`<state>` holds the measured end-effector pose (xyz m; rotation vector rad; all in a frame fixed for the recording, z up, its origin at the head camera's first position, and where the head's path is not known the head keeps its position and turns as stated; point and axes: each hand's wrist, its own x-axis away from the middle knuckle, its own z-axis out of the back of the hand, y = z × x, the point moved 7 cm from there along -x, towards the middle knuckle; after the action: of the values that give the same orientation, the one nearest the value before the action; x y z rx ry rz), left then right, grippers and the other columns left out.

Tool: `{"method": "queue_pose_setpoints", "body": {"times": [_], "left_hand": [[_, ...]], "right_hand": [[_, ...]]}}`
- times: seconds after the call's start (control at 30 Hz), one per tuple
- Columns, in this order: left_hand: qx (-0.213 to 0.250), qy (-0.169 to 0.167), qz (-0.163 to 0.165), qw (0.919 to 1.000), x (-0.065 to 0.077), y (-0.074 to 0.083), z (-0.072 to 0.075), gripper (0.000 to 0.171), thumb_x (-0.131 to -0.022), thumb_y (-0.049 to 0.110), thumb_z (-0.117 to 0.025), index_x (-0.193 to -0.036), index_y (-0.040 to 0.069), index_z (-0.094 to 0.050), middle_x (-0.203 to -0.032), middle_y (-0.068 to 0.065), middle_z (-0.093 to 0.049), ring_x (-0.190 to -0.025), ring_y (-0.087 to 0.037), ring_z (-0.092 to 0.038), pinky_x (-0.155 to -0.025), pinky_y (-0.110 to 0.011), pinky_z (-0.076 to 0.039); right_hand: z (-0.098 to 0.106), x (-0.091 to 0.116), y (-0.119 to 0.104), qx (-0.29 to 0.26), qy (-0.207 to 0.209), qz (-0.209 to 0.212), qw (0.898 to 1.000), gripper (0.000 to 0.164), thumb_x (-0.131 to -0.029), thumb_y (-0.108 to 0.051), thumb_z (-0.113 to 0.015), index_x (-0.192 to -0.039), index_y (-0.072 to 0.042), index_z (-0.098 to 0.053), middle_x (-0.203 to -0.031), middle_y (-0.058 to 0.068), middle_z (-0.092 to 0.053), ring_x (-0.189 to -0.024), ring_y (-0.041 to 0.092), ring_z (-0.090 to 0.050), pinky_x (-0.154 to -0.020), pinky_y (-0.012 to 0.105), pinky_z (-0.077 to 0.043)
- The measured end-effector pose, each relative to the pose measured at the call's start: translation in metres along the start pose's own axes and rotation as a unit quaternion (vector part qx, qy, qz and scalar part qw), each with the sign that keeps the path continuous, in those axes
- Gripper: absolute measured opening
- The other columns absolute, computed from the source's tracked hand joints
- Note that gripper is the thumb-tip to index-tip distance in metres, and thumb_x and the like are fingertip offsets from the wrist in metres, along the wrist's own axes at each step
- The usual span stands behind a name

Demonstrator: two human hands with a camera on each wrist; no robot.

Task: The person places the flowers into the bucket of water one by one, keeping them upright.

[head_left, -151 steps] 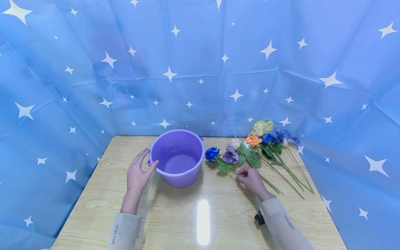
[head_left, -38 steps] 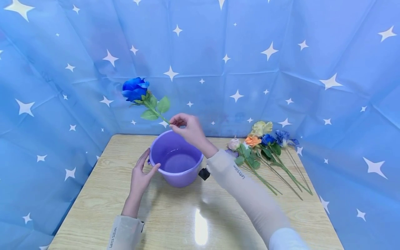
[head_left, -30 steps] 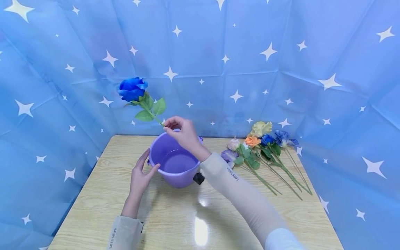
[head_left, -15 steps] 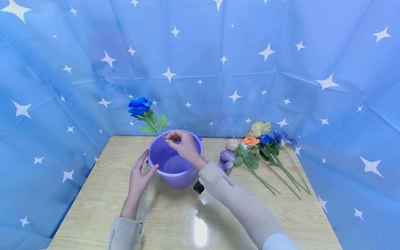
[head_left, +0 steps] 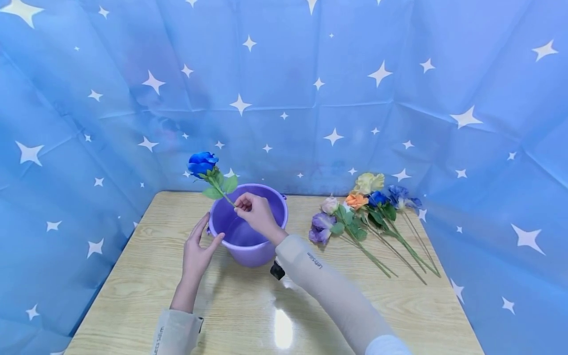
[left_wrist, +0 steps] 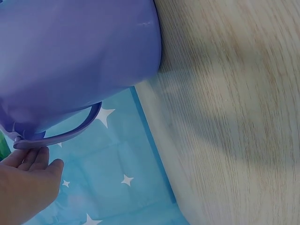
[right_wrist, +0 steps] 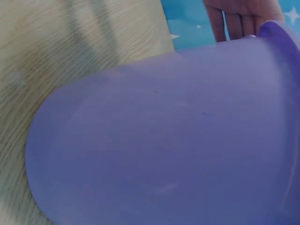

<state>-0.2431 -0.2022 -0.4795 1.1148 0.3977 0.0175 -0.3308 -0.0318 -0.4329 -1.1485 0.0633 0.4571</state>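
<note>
Pinching the blue rose (head_left: pixel 215 178) above the bucket (head_left: pixel 253 255), the right hand (head_left: pixel 257 215) holds its stem slanting toward the far-left rim; the left hand (head_left: pixel 196 251), thumb and fingers apart, touches the left rim.

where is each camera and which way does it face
Head: worn on the head, facing forward and down at the purple bucket and held blue rose; left hand, right hand and both sleeves show.
Left wrist: on that wrist, facing the bucket's outer wall and handle; the left hand shows.
Right wrist: on that wrist, facing the bucket's outer wall; only the left hand shows.
Both wrist views share the bucket, left hand and table.
</note>
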Motion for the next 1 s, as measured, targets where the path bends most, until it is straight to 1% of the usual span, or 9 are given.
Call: {"method": "queue_pose_setpoints", "body": {"times": [0.23, 0.37, 0.53, 0.63, 0.87, 1.0], "left_hand": [[0.011, 0.008, 0.002, 0.9999, 0.001, -0.001, 0.001, 0.064, -0.088, 0.019, -0.076, -0.145, 0.005, -0.05, -0.152, -0.017, -0.048, -0.144, -0.035, -0.041, -0.123, -0.046, -0.033], [0.015, 0.013, 0.0, 0.9998, 0.002, -0.001, 0.001, 0.063, -0.088, 0.018, -0.076, -0.145, 0.005, -0.051, -0.151, -0.017, -0.049, -0.144, -0.035, -0.042, -0.122, -0.045, -0.033], [0.014, 0.017, 0.0, 0.9998, 0.003, -0.001, -0.001, 0.063, -0.089, 0.018, -0.076, -0.145, 0.006, -0.051, -0.151, -0.017, -0.049, -0.144, -0.034, -0.042, -0.123, -0.045, -0.033], [0.016, 0.021, 0.001, 0.9997, 0.004, 0.001, -0.001, 0.062, -0.088, 0.016, -0.076, -0.144, 0.004, -0.052, -0.15, -0.018, -0.05, -0.143, -0.035, -0.043, -0.122, -0.045, -0.034], [0.035, 0.035, -0.001, 0.9988, 0.003, -0.001, -0.001, 0.064, -0.085, 0.012, -0.078, -0.143, 0.003, -0.052, -0.148, -0.018, -0.052, -0.141, -0.033, -0.046, -0.122, -0.044, -0.034], [0.022, 0.037, -0.002, 0.9991, 0.004, 0.002, 0.0, 0.061, -0.086, 0.012, -0.077, -0.142, 0.002, -0.053, -0.147, -0.019, -0.053, -0.139, -0.035, -0.047, -0.12, -0.045, -0.036]], "right_hand": [[-0.009, -0.003, 0.007, 0.027, -0.019, -0.041, 0.999, 0.005, -0.088, -0.003, -0.071, -0.093, -0.004, -0.07, -0.089, 0.01, -0.073, -0.077, 0.009, -0.062, -0.07, 0.014, -0.055], [-0.014, -0.005, 0.009, 0.047, -0.031, -0.055, 0.997, 0.004, -0.088, -0.004, -0.073, -0.091, -0.005, -0.071, -0.089, 0.009, -0.073, -0.076, 0.007, -0.061, -0.07, 0.012, -0.053], [-0.015, -0.006, 0.011, 0.067, -0.029, -0.066, 0.995, 0.004, -0.087, -0.005, -0.074, -0.087, -0.006, -0.071, -0.087, 0.008, -0.073, -0.074, 0.006, -0.059, -0.068, 0.012, -0.051], [-0.015, -0.007, 0.013, 0.077, -0.029, -0.071, 0.994, 0.005, -0.087, -0.006, -0.075, -0.085, -0.007, -0.071, -0.085, 0.008, -0.073, -0.073, 0.006, -0.059, -0.067, 0.012, -0.051], [-0.018, -0.007, 0.017, 0.087, -0.04, -0.085, 0.992, 0.004, -0.087, -0.007, -0.075, -0.086, -0.007, -0.071, -0.084, 0.006, -0.072, -0.072, 0.007, -0.059, -0.064, 0.012, -0.051], [-0.019, -0.007, 0.019, 0.094, -0.045, -0.099, 0.99, 0.004, -0.087, -0.007, -0.075, -0.085, -0.008, -0.071, -0.082, 0.005, -0.072, -0.072, 0.007, -0.06, -0.063, 0.012, -0.051]]}}
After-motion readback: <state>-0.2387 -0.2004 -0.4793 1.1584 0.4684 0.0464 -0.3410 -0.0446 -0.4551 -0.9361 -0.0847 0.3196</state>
